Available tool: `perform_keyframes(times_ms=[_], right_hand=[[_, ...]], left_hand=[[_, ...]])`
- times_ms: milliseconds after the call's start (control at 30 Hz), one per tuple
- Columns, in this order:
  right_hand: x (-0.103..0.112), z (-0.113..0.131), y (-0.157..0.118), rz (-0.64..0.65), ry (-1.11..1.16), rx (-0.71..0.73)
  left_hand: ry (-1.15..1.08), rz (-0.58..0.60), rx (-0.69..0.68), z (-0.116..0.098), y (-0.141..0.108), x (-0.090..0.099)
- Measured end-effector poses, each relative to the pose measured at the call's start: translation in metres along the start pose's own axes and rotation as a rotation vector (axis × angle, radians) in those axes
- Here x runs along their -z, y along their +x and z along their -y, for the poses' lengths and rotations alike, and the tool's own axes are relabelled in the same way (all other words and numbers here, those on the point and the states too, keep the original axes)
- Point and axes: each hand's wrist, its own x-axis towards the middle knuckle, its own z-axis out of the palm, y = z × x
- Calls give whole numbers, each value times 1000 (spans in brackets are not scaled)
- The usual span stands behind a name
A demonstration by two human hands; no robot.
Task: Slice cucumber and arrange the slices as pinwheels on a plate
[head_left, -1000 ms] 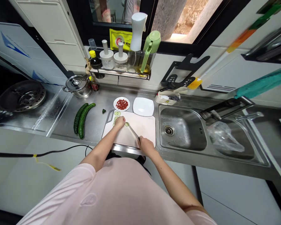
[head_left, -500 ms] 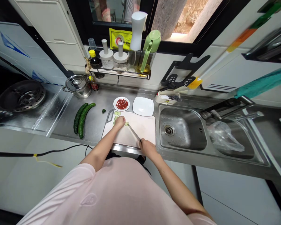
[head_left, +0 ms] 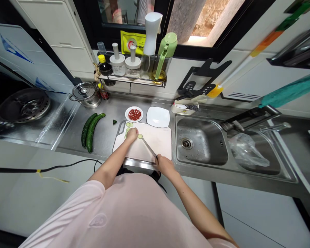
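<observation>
My right hand [head_left: 164, 163] is wrapped around the handle of a kitchen knife [head_left: 149, 148], its blade slanting up and left over the white cutting board [head_left: 158, 139]. At the tip of the blade lies a pale green cucumber slice [head_left: 140, 136]. My left hand [head_left: 132, 134] is closed and low over the board, just left of that slice; what its fingers hold is hidden. More cucumber slices [head_left: 129, 124] lie along the board's upper left, beside this hand. Two whole cucumbers [head_left: 91, 132] rest on the counter at left, with a small dark green cut end [head_left: 114, 122] nearer the board.
Behind the board stand a white plate of chopped red pieces [head_left: 134, 114] and a square white plate [head_left: 158, 117]. A steel sink [head_left: 201, 139] borders the board at right. A lidded pot [head_left: 85, 95] is at back left, under a rack of bottles and jars [head_left: 133, 81].
My right hand and the knife have shifted very slightly to the right and down, the tip drawing back a little from the slice. My left hand stays in place.
</observation>
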Motion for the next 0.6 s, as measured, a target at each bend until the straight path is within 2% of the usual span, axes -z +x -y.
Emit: perform_keyframes(times_ms=[200, 400, 600], right_hand=[[-7, -5, -3, -18, 4, 3], [-18, -17, -3, -102, 84, -37], [-13, -23, 11, -161, 126, -131]], left_hand=[[24, -66, -63, -1, -12, -1], [4, -186, -226, 4, -37, -6], [24, -167, -279, 3, -46, -10]])
